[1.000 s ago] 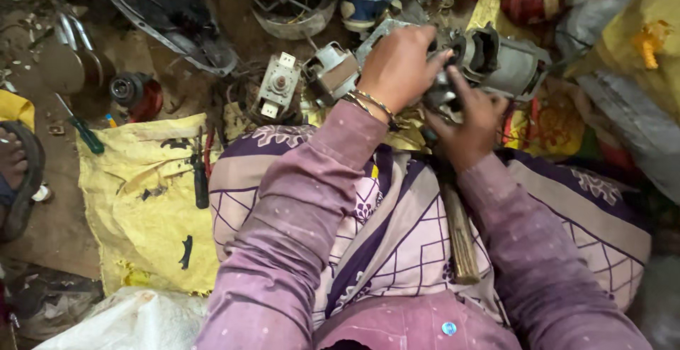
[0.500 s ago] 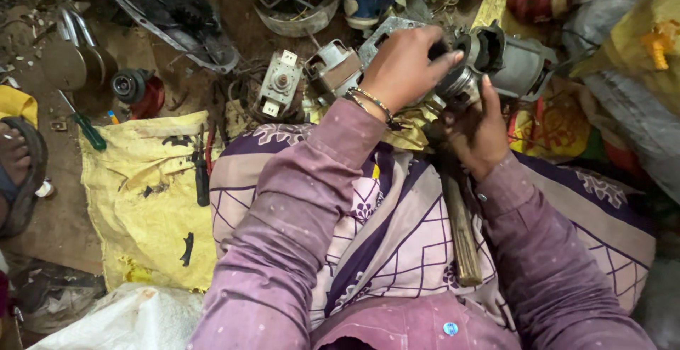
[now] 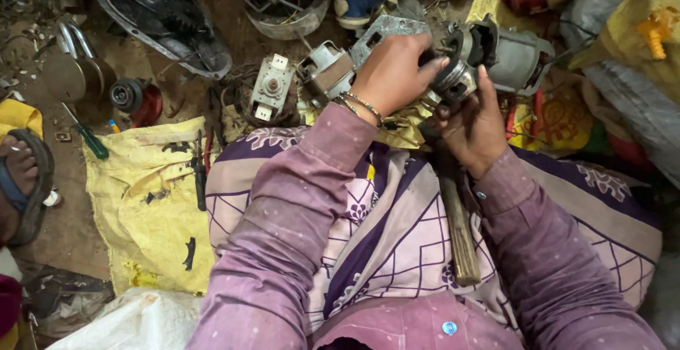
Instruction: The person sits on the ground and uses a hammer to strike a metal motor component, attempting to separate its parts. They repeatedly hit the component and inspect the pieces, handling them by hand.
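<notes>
Keep the wooden-handled hammer (image 3: 459, 229) pinned on your lap below the grip, right hand (image 3: 473, 127) closed around its top and bracing the small motor (image 3: 459, 74), left hand (image 3: 389, 74) clamped over the motor's near end, steady, clear of the grey motor housing (image 3: 520, 56) just beyond.

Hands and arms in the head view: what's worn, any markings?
Both arms wear long mauve-pink sleeves speckled with tiny pale dots. The left hand has thin metal bangles at the wrist. The right hand is bare; its sleeve cuff shows a small button. No gloves.
</notes>
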